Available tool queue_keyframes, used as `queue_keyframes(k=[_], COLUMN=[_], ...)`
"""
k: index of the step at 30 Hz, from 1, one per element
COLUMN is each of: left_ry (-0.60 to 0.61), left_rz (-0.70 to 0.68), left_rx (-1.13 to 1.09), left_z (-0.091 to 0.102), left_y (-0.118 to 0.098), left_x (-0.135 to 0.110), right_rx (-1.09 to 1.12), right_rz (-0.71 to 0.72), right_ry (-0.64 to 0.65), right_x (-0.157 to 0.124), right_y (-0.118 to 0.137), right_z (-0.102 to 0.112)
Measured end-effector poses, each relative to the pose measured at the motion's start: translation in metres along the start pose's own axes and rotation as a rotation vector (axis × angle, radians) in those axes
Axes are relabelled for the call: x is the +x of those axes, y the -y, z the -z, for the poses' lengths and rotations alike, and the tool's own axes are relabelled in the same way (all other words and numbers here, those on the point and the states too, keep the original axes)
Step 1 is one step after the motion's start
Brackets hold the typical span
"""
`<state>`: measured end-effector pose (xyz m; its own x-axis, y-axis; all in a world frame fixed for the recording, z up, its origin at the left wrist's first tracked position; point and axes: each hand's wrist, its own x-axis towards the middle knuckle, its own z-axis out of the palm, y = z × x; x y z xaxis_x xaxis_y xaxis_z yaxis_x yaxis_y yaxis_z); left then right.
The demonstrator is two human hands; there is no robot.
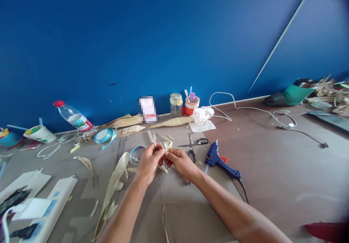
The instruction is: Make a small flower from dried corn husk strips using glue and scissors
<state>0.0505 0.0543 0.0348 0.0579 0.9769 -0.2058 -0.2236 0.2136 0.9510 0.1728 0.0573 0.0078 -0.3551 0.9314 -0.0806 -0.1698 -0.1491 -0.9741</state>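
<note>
My left hand (148, 161) and my right hand (180, 162) meet over the table, both with fingers pinched round a small bundle of pale corn-husk strips (164, 145). The strips stick up between the fingertips, and thin wire stems hang down below them. A blue ribbon loop (135, 154) lies just left of my left hand. Scissors (194, 145) and a blue glue gun (218, 160) lie just right of my right hand.
Long husk leaves (114, 184) lie at the front left, more husks (128, 121) by the blue wall. A water bottle (73, 117), ribbon spool (103, 135), glass jar (176, 104), orange cup (192, 104), white cables (245, 108) and a teal appliance (296, 90) ring the table.
</note>
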Motion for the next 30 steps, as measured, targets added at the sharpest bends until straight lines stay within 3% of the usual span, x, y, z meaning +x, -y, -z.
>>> queue_keyframes(k=[11, 30], left_ry=[0.02, -0.022], left_rz=[0.032, -0.086], left_rx=[-0.019, 0.008], left_z=[-0.0007, -0.0019], left_y=[-0.0028, 0.0015], left_x=[-0.0021, -0.0011], right_rx=[0.107, 0.251], right_rz=[-0.014, -0.057], right_ry=[0.057, 0.105], right_x=[0.0005, -0.0024], right_y=[-0.0025, 0.0013], right_z=[0.0008, 0.0006])
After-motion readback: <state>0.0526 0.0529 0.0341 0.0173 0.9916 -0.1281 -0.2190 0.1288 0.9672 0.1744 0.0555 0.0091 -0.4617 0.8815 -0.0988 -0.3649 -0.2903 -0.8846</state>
